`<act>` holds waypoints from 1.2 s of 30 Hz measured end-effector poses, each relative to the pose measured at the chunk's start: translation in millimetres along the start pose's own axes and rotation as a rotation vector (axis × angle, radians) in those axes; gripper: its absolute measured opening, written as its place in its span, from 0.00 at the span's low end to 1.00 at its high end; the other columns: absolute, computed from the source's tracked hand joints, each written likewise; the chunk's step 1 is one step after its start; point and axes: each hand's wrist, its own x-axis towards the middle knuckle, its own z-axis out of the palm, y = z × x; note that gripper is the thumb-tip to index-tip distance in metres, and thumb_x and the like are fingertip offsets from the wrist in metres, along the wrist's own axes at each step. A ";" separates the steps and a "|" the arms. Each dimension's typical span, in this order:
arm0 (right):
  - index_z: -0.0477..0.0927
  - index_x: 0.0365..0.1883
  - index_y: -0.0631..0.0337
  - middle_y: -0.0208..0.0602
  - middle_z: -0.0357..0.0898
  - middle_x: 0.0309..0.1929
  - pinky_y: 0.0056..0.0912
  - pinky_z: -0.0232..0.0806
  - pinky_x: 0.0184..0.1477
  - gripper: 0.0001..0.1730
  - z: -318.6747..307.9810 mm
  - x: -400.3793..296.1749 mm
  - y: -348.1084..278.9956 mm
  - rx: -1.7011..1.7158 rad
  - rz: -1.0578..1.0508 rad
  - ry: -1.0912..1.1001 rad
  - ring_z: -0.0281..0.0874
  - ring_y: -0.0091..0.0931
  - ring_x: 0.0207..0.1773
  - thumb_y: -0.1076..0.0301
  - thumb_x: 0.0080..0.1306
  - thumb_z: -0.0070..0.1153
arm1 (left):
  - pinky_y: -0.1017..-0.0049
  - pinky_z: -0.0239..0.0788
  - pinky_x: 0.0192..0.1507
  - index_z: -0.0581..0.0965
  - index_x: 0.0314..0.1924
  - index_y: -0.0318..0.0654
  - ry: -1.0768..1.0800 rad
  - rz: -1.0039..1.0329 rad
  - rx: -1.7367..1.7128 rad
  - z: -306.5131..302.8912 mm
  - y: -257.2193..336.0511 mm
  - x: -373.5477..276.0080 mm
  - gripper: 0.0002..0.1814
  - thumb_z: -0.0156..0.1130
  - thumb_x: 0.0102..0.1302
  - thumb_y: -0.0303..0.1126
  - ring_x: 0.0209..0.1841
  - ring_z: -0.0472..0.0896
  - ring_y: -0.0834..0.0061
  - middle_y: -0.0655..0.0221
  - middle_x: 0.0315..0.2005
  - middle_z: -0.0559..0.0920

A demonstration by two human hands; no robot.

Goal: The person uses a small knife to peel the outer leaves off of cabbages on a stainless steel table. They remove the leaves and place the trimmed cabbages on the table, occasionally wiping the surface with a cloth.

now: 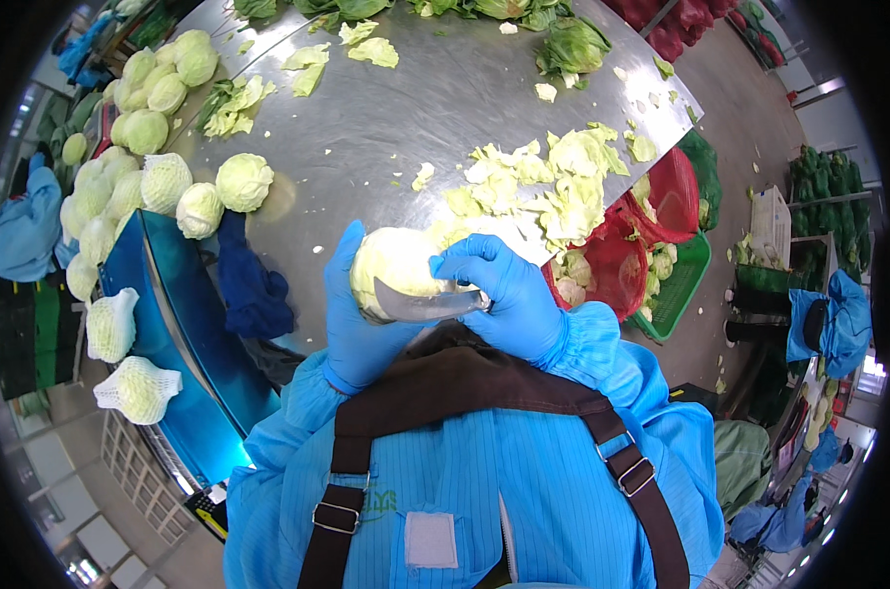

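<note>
A pale green cabbage head rests in my left hand, which wears a blue glove and cups it from the left and below. My right hand, also gloved in blue, grips a knife with a curved metal blade. The blade lies across the near side of the cabbage, and my right fingertips are at the cabbage's right side. Loose cabbage leaves are piled on the steel table just beyond my right hand. Two trimmed cabbages sit on the table to the left.
Whole cabbages, some in white foam nets, line the left side by a blue metal chute. A dark blue cloth lies beside it. Red mesh bags and a green crate stand at the right. Other people in blue are farther off.
</note>
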 end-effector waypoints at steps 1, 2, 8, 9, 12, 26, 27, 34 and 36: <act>0.78 0.48 0.52 0.39 0.75 0.47 0.34 0.74 0.47 0.22 0.5 -0.5 0.3 -0.006 0.006 -0.018 0.79 0.37 0.46 0.70 0.53 0.66 | 0.64 0.70 0.61 0.48 0.72 0.36 0.027 -0.018 -0.026 0.6 -7.6 -2.3 0.58 0.78 0.48 0.25 0.61 0.73 0.62 0.54 0.60 0.68; 0.78 0.48 0.53 0.39 0.75 0.46 0.34 0.73 0.46 0.21 2.2 -3.0 3.9 0.030 0.008 0.007 0.79 0.36 0.46 0.70 0.54 0.67 | 0.64 0.70 0.61 0.48 0.72 0.36 0.053 -0.035 -0.052 1.2 -11.7 -3.3 0.58 0.78 0.48 0.25 0.61 0.73 0.62 0.55 0.60 0.68; 0.77 0.50 0.61 0.42 0.74 0.44 0.32 0.71 0.44 0.23 5.2 13.2 -3.6 0.173 0.229 0.132 0.78 0.35 0.41 0.64 0.58 0.68 | 0.65 0.69 0.62 0.50 0.71 0.32 0.130 -0.119 -0.061 -7.6 -0.4 -0.5 0.58 0.80 0.47 0.29 0.61 0.71 0.62 0.54 0.60 0.66; 0.77 0.50 0.61 0.41 0.75 0.44 0.33 0.70 0.45 0.22 9.5 14.4 -2.6 0.149 0.203 0.119 0.77 0.35 0.40 0.64 0.60 0.67 | 0.65 0.68 0.62 0.51 0.71 0.31 0.115 -0.089 0.021 -9.1 -6.0 -3.8 0.58 0.81 0.46 0.31 0.62 0.70 0.62 0.54 0.61 0.65; 0.78 0.51 0.63 0.40 0.78 0.42 0.32 0.71 0.44 0.17 25.9 9.1 25.6 0.266 0.223 0.151 0.76 0.32 0.37 0.67 0.65 0.61 | 0.64 0.65 0.64 0.51 0.71 0.29 0.094 -0.064 0.144 -8.2 -9.5 0.0 0.60 0.82 0.45 0.35 0.64 0.68 0.61 0.54 0.62 0.64; 0.67 0.65 0.62 0.29 0.75 0.31 0.21 0.69 0.32 0.25 66.4 -27.9 104.7 0.706 0.797 -0.096 0.74 0.18 0.28 0.72 0.70 0.51 | 0.69 0.67 0.60 0.60 0.66 0.29 0.449 -0.030 0.364 -184.1 -45.1 190.8 0.54 0.83 0.43 0.37 0.57 0.73 0.64 0.57 0.55 0.73; 0.67 0.65 0.62 0.28 0.74 0.31 0.21 0.69 0.33 0.24 68.5 -23.3 106.0 0.709 0.810 -0.126 0.73 0.18 0.28 0.72 0.70 0.51 | 0.68 0.69 0.57 0.63 0.64 0.26 0.636 0.210 0.740 -230.0 -77.6 201.5 0.52 0.83 0.42 0.39 0.54 0.75 0.63 0.55 0.54 0.74; 0.70 0.64 0.60 0.28 0.72 0.31 0.23 0.72 0.37 0.21 67.2 4.9 117.9 0.763 0.832 -0.109 0.72 0.17 0.31 0.67 0.73 0.49 | 0.59 0.68 0.58 0.63 0.66 0.32 0.589 -0.151 1.029 -325.8 -113.6 248.6 0.59 0.83 0.35 0.45 0.57 0.73 0.50 0.47 0.57 0.71; 0.69 0.64 0.60 0.28 0.73 0.32 0.24 0.72 0.37 0.21 69.4 10.1 125.0 0.726 0.794 -0.139 0.73 0.18 0.32 0.65 0.74 0.48 | 0.58 0.68 0.58 0.63 0.66 0.33 0.512 -0.228 1.064 -343.6 -137.1 247.1 0.59 0.83 0.35 0.46 0.57 0.73 0.49 0.47 0.57 0.71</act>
